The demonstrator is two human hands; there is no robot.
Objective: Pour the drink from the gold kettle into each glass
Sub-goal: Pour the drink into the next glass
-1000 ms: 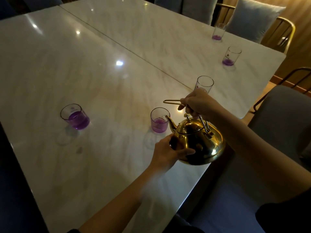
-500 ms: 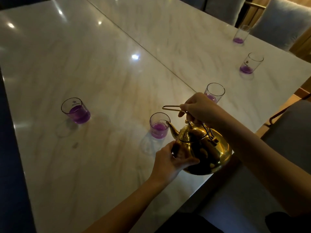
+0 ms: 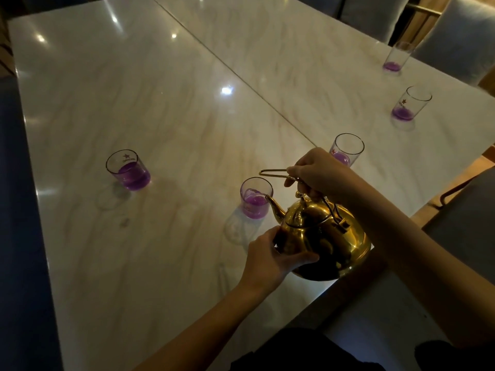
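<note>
The gold kettle [image 3: 325, 238] hangs tilted over the table's near edge, its spout tip at the rim of a short glass [image 3: 255, 198] holding purple drink. My right hand [image 3: 320, 174] grips the kettle's wire handle from above. My left hand [image 3: 270, 257] cups the kettle's body from the left side. A second short glass [image 3: 128, 170] with more purple drink stands further left. A tall glass [image 3: 347, 152] with a little purple sits just behind my right hand, partly hidden. Two more tall glasses [image 3: 409, 107] [image 3: 396, 56] stand far right, each with a purple bottom.
The marble table [image 3: 166, 108] has a seam running diagonally through it. Cushioned chairs [image 3: 460, 36] line the far right side, and a grey seat [image 3: 466, 218] sits beside my right arm. A dark strip borders the table's left edge.
The kettle has tipped forward, its spout reaching the near glass's rim. Both hands keep their grip. The view has shifted slightly, bringing the far glasses lower in frame.
</note>
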